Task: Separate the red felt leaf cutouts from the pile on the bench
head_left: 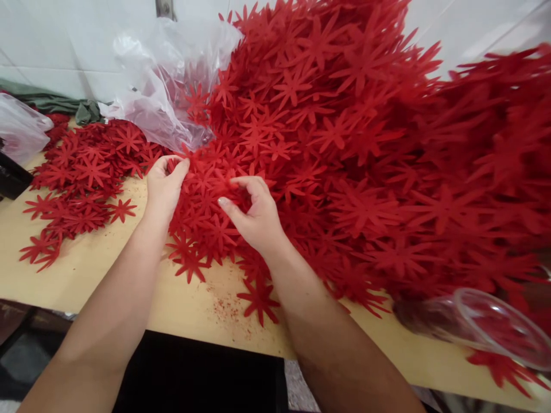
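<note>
My left hand (166,179) is at the left edge of a big heap of red fabric flower cutouts (331,132). Its thumb and fingers are pinched together, with a bit of red petal showing between them. Over the front of the same heap is my right hand (255,217), its thumb and index finger apart. The right fingertips reach a red petal, but I see nothing gripped there. Loose red cutouts with several narrow petals lie beneath both hands, such as a single flower (259,301) near the table's front edge.
A smaller pile of darker red cutouts (88,172) lies at the left. Behind my left hand stands a clear plastic bag (167,86) against the white tiled wall (55,46). A transparent plastic tub (456,315) lies on its side at the right of the wooden table (185,310).
</note>
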Action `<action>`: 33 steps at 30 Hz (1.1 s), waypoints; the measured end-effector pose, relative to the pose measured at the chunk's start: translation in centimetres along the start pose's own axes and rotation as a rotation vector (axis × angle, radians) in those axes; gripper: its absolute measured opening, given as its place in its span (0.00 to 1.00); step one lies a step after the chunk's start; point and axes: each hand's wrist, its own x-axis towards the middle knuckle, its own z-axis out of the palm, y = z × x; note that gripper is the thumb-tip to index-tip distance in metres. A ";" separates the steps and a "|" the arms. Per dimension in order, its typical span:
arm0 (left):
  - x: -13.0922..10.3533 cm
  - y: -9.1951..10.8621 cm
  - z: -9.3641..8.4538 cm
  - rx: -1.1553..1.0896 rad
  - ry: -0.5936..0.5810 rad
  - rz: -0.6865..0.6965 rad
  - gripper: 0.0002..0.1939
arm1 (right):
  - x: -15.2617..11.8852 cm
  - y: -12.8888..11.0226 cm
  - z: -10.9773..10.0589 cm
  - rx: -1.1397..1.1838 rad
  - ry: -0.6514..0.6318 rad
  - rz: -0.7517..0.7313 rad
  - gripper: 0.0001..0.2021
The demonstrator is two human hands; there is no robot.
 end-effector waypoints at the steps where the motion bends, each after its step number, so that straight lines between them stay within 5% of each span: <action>1: 0.2 -0.2 -0.1 0.040 0.008 0.041 0.04 | -0.1 -0.1 0.0 -0.065 0.022 -0.067 0.18; 6: -0.6 -0.7 0.6 0.140 -0.186 0.130 0.13 | -0.4 -1.3 -0.2 -0.185 0.077 -0.217 0.18; 13: -2.2 -0.7 1.5 0.088 -0.467 0.086 0.20 | 0.1 -0.2 -0.1 0.179 0.145 0.108 0.20; 17: -2.6 -1.0 1.7 0.132 -0.487 0.148 0.20 | 0.4 -0.1 -0.3 0.259 0.053 0.166 0.11; 26: -3.4 -1.0 1.7 0.245 -0.447 0.319 0.19 | 0.6 -0.2 -1.1 0.151 0.200 0.152 0.09; 33: -4.2 -0.6 2.2 -0.031 -0.545 0.141 0.19 | 0.8 -0.7 -1.7 0.043 0.157 0.166 0.17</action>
